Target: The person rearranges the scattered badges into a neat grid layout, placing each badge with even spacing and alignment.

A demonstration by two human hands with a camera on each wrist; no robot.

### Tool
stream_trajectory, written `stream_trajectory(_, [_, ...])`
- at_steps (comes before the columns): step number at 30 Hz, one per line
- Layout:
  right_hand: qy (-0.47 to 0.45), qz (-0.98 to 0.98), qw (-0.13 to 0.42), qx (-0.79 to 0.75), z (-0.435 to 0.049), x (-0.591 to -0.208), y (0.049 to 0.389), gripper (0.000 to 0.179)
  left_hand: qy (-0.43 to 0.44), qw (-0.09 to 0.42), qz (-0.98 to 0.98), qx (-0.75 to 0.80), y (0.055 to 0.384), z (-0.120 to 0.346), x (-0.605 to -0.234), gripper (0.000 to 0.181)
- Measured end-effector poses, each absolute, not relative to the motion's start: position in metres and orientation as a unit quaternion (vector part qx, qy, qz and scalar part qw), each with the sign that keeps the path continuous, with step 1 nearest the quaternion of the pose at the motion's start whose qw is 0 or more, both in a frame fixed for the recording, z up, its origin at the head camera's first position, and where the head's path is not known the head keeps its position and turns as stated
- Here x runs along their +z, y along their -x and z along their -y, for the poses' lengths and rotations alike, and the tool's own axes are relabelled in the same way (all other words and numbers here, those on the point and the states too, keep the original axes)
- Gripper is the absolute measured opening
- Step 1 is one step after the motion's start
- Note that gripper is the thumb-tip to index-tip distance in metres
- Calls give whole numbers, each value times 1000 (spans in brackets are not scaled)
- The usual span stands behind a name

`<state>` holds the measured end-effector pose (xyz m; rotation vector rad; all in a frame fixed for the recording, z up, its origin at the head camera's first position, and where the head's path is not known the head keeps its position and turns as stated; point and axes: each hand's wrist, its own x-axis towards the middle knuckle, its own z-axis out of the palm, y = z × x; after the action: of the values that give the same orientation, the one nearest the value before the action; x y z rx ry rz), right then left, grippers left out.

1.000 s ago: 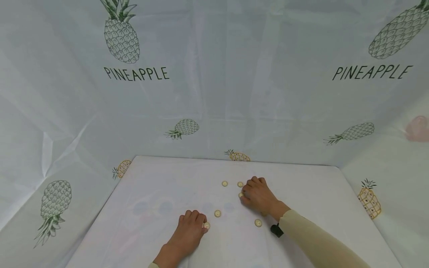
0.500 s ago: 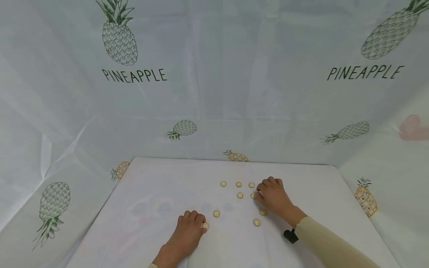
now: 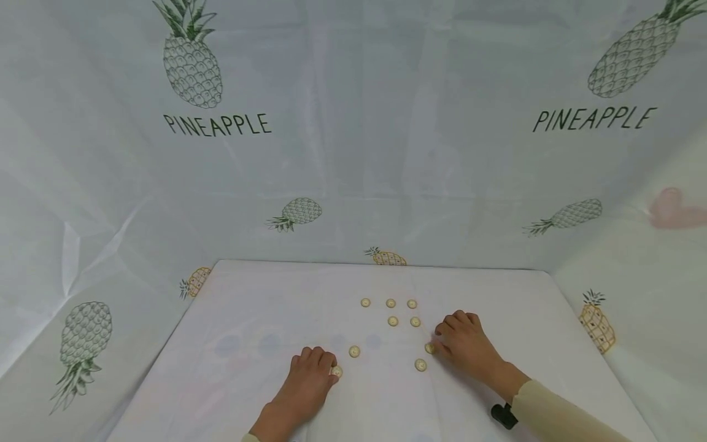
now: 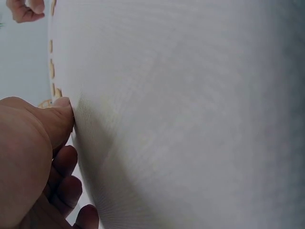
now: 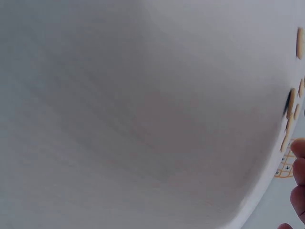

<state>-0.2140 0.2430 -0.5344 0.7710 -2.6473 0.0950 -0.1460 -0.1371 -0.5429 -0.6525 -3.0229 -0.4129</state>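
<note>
Small round tan discs with marks on top lie on the white table. My left hand (image 3: pixel 307 379) rests low on the left, pinching one disc (image 3: pixel 337 371) between thumb and forefinger. In the left wrist view its thumb (image 4: pixel 61 119) is down at the cloth, the other fingers curled beneath. My right hand (image 3: pixel 469 345) is at the right, fingers bent loosely, thumb tip right at the edge of another disc (image 3: pixel 428 348). The right wrist view catches only its fingertips (image 5: pixel 299 169) at the right edge, a little apart from the discs (image 5: pixel 290 102).
Farther back are a row of three discs (image 3: pixel 391 303) and two more (image 3: pixel 393 321) below it. Single discs (image 3: pixel 354 351) (image 3: pixel 421 365) lie nearer. White cloth (image 3: pixel 353 153) printed with pineapples encloses the table (image 3: pixel 265 288). A black device (image 3: pixel 504 416) hangs at the right wrist.
My right hand has moved right and nearer to me, uncovering several discs at the back. The left hand stays on its disc, and the view shifts slightly.
</note>
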Motion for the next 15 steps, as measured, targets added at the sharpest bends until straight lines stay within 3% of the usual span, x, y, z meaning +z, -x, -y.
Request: stream_trajectory(15, [-293, 937, 189, 31, -240, -543, 205, 31, 207, 6, 969, -133, 145, 135, -544, 22])
